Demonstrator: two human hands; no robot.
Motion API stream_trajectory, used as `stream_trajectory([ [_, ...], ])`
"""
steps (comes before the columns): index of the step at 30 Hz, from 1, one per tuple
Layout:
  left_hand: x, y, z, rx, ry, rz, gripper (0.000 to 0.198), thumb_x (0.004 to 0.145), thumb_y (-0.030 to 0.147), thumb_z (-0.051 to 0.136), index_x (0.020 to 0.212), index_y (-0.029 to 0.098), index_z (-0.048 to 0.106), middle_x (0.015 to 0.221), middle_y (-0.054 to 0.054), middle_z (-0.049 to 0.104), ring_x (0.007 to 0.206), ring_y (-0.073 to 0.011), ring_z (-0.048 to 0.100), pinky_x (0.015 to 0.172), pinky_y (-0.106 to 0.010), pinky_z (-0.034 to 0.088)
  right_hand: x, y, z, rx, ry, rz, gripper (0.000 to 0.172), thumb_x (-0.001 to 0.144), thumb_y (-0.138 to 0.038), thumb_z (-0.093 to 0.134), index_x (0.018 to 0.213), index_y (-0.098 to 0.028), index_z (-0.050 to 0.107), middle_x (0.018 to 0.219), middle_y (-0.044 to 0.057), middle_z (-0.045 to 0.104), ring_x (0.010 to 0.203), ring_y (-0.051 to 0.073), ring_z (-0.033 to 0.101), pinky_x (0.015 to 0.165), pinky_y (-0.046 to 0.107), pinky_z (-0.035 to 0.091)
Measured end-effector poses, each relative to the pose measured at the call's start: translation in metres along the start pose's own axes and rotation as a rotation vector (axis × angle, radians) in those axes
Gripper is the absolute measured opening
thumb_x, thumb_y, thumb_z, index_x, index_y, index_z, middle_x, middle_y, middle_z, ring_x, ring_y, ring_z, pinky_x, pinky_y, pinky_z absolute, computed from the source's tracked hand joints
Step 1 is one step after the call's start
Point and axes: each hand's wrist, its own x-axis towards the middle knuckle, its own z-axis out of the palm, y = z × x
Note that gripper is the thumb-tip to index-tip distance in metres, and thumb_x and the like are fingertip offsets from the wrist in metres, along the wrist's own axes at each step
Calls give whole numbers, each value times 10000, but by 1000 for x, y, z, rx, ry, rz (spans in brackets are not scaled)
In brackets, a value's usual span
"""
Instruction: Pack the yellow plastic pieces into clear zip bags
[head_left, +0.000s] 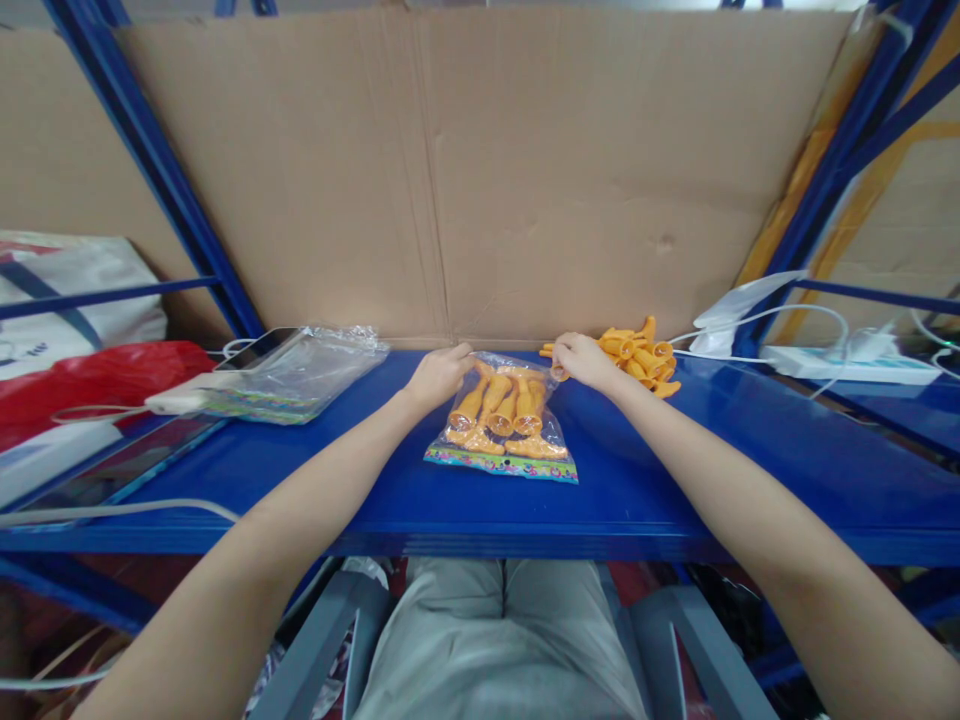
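Observation:
In front of me on the blue shelf lies a clear plastic bag (551,425) with a colourful printed band along its near edge. Inside are several orange hollow plastic pieces (495,400) with flared, cup-like ends. At the bag's far left corner, my left hand (441,376) is closed with its fingertips on the plastic. My right hand (583,360) is closed on an orange plastic piece (559,373) near the bag's far right corner. Just beyond that hand sits a loose pile of similar orange pieces (643,358).
A stack of flat clear bags (315,375) lies to the left beside a tablet-like device and a white adapter (180,400). Red plastic (135,385) is farther left. On the right are white cables and a power strip (855,365). Cardboard (525,180) walls off the back.

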Motion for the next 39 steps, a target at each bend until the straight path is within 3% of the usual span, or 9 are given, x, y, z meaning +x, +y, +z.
stream_trajectory([
  [4, 1, 9, -2, 26, 48, 115, 305, 800, 29, 428, 883, 173, 684, 950, -71, 643, 832, -171, 619, 746, -253, 492, 0, -11, 3, 187, 91, -1, 189, 800, -136, 509, 629, -186, 573, 668, 12, 612, 668, 139, 564, 680, 244, 433],
  [7, 2, 17, -3, 6, 97, 183, 301, 827, 53, 413, 893, 174, 681, 955, -69, 646, 821, -164, 616, 752, -260, 491, -6, -19, 5, 279, -49, 6, 165, 818, -253, 610, 675, -174, 625, 656, 0, 625, 630, 117, 557, 629, 222, 444],
  [13, 1, 24, -7, -50, 143, 232, 281, 860, 97, 404, 868, 183, 672, 943, -66, 637, 792, -149, 596, 748, -256, 490, -27, -27, 4, 553, -628, 270, 198, 708, -320, 787, 764, -145, 712, 793, 58, 723, 684, 149, 649, 612, 242, 521],
  [16, 2, 25, -9, -52, 138, 224, 272, 869, 110, 410, 852, 184, 671, 930, -67, 633, 798, -157, 593, 753, -267, 493, -31, -30, 7, 674, -697, 391, 192, 706, -265, 796, 801, -119, 716, 833, 90, 737, 671, 154, 678, 628, 258, 552],
  [20, 4, 24, -10, -96, 164, 130, 272, 869, 95, 409, 839, 185, 664, 999, -79, 623, 915, -181, 596, 827, -289, 495, -28, -32, 8, 766, -667, 412, 150, 711, -199, 784, 813, -119, 710, 819, 78, 743, 676, 147, 689, 633, 240, 565],
  [25, 0, 7, -6, -221, 252, -126, 328, 857, 54, 356, 960, 184, 639, 1216, -93, 556, 1082, -198, 572, 893, -301, 490, -22, -29, 0, 831, -440, 401, 81, 758, -160, 731, 821, -123, 698, 780, 87, 738, 660, 152, 684, 643, 246, 576],
  [29, -6, -16, 4, -287, 232, -280, 285, 849, 86, 372, 911, 182, 634, 1121, -99, 577, 1034, -209, 596, 901, -316, 498, -13, -23, -18, 895, -144, 404, 40, 800, -138, 673, 840, -147, 670, 764, 83, 731, 699, 183, 692, 654, 282, 581],
  [33, -8, -27, 14, -307, 219, -345, 267, 826, 95, 389, 883, 186, 634, 1049, -93, 593, 988, -212, 609, 906, -327, 504, 0, -6, -46, 889, 244, 339, 63, 810, -206, 664, 831, -167, 620, 778, 67, 709, 742, 212, 691, 649, 338, 579],
  [39, -7, -23, 19, -319, 189, -322, 246, 807, 123, 425, 905, 194, 639, 1100, -90, 597, 1002, -208, 612, 902, -319, 514, 9, 51, -101, 776, 1039, 304, 145, 870, -185, 516, 758, -222, 431, 847, 52, 626, 807, 158, 660, 649, 298, 534],
])
